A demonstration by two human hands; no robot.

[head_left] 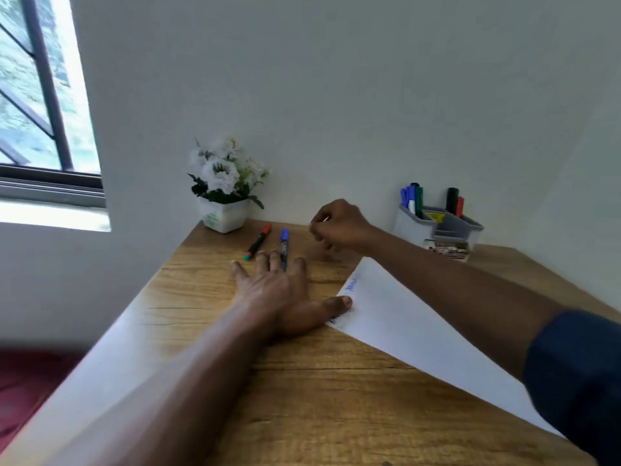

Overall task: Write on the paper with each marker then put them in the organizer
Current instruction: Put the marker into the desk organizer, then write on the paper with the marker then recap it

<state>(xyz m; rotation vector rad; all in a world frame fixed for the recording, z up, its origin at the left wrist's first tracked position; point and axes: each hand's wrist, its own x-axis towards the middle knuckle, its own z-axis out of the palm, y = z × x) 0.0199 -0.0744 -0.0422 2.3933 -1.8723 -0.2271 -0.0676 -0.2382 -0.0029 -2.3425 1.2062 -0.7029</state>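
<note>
A white sheet of paper (413, 327) lies on the wooden desk (336, 398), with blue writing near its far corner and dark marks at its left edge. My left hand (282, 290) lies flat on the desk, fingers spread, its thumb pressing the paper's left edge. Just beyond its fingertips lie a red-capped marker (258, 242) and a blue marker (284, 245). My right hand (339, 225) hovers above the desk behind the markers, fingers curled; nothing shows in it. The grey organizer (437, 232) stands at the back right with several markers upright in it.
A white pot of white flowers (223, 190) stands at the desk's back left corner against the wall. A window (40, 112) is on the left. The desk's left edge drops off to a red floor.
</note>
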